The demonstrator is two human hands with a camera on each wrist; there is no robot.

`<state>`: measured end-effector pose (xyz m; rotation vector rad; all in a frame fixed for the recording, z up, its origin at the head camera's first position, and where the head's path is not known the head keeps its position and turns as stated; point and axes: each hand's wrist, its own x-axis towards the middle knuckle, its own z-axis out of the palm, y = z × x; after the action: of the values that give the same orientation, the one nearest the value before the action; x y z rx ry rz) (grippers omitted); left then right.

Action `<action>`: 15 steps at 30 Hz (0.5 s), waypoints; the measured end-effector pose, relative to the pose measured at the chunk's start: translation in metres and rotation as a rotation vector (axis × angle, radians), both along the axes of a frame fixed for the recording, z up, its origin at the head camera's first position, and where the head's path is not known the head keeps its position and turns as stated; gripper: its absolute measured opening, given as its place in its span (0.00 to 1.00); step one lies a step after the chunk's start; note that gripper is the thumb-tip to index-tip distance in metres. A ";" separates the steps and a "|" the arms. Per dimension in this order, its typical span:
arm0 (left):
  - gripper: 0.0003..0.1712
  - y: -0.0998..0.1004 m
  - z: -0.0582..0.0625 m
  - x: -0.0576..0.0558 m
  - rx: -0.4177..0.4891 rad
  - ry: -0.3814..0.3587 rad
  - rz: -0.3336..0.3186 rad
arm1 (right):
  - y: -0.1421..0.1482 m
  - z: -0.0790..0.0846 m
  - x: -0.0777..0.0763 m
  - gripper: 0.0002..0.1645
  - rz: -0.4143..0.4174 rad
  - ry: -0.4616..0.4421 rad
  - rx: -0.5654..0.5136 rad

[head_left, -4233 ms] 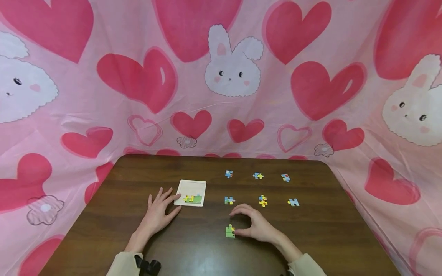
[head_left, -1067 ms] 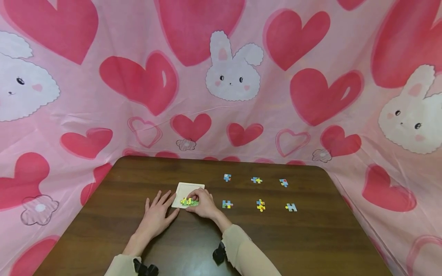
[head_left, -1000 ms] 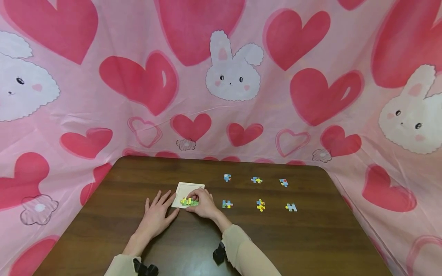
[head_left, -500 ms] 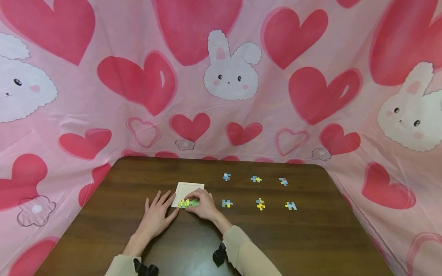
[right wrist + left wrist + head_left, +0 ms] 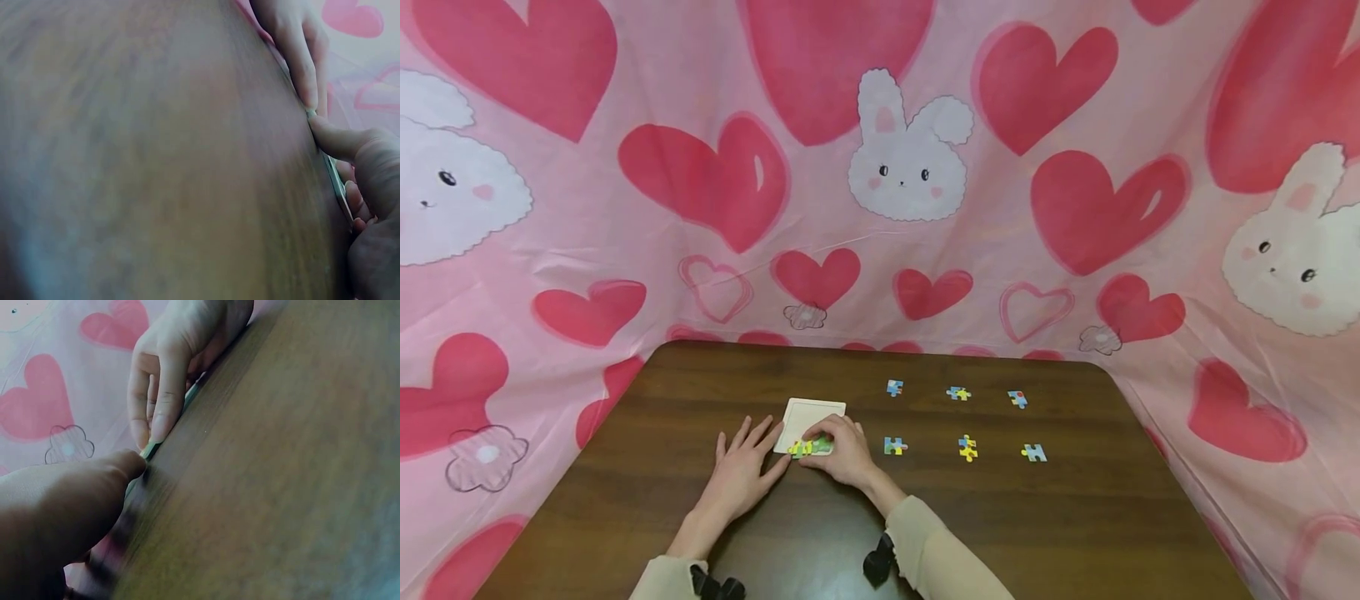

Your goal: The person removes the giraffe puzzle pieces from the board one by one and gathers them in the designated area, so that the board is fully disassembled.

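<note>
In the head view a white square puzzle tray [image 5: 811,414] lies on the table. Along its near side is a green and yellow strip of joined jigsaw puzzle pieces [image 5: 801,448]. My right hand [image 5: 847,454] pinches the strip at its right part, thumb on the near side and curled fingers on the far side; they cover some of it. With fingers spread, my left hand [image 5: 737,468] rests at the tray's left edge, thumb near the front left corner. The left wrist view shows the right hand's fingers [image 5: 164,419] at the tray's thin edge, close to the left thumb [image 5: 125,464].
Right of the tray, loose jigsaw pieces lie apart in two rows, among them a blue one [image 5: 894,388], a yellow one [image 5: 967,448] and a light blue one [image 5: 1033,452]. The brown table [image 5: 985,517] meets a pink heart-printed cloth [image 5: 940,242] behind.
My right hand first was at a green piece right of the tray, then came to the tray. Lately the strip has shifted slightly toward the tray's near left corner. The left hand has stayed put.
</note>
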<state>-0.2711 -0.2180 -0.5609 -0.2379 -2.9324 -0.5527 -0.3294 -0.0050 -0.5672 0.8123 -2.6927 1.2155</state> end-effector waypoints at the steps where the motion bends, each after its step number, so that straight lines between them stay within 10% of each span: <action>1: 0.37 0.000 0.000 0.000 0.000 0.000 -0.001 | 0.000 -0.001 0.000 0.18 -0.003 -0.001 -0.002; 15: 0.36 0.000 -0.005 0.001 0.030 0.100 -0.008 | 0.001 0.003 -0.003 0.20 0.021 -0.038 -0.118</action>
<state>-0.2702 -0.2180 -0.5656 -0.2660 -2.8260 -0.5692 -0.3323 -0.0038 -0.5646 0.8117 -2.6180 1.3935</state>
